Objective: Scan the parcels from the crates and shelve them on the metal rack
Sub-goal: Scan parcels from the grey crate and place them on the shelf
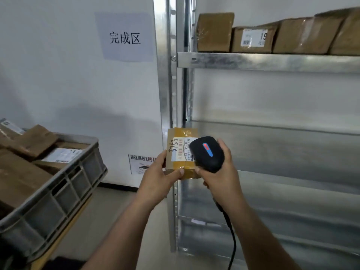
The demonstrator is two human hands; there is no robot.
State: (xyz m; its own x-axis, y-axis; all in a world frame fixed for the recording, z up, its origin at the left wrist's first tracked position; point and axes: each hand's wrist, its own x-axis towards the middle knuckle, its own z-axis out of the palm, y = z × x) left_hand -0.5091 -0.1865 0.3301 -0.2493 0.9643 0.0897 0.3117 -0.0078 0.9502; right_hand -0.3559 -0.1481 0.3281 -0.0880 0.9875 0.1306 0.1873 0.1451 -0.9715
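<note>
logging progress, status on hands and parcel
Left hand grips small parcel. Right hand holds scanner over its label. Rack straight ahead, nothing in the way.

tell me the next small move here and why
Probably trigger the scan: the right hand grips the scanner close over the label of the small parcel held in the left hand, and that parcel is not yet on the metal rack.
</note>
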